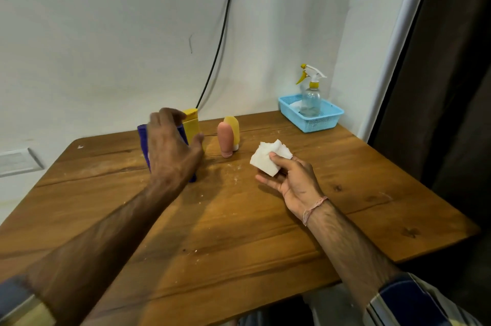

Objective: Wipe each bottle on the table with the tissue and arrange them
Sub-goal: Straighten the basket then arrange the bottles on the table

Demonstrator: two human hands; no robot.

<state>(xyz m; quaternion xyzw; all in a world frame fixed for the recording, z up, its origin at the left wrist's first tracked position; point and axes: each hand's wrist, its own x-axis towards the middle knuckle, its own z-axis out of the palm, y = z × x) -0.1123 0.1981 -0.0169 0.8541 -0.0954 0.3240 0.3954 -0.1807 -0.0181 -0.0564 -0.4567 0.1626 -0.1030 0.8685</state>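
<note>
A purple bottle (pixel 142 143) stands at the back left of the wooden table (pixel 239 219). My left hand (pixel 170 150) covers most of it, fingers curled over its top and thumb at its right side. Right behind it stands a yellow flip-cap bottle (pixel 191 124). Further right are a pink tube (pixel 225 138) standing on its cap and a yellow tube (pixel 233 126) touching it from behind. My right hand (pixel 292 179) hovers palm-up over the table's right part and pinches a crumpled white tissue (pixel 265 159) between thumb and fingers.
A blue plastic basket (pixel 318 120) sits in the back right corner with a clear spray bottle (pixel 310 98) in it. A black cable (pixel 220 39) runs down the wall behind the bottles. White crumbs dot the tabletop.
</note>
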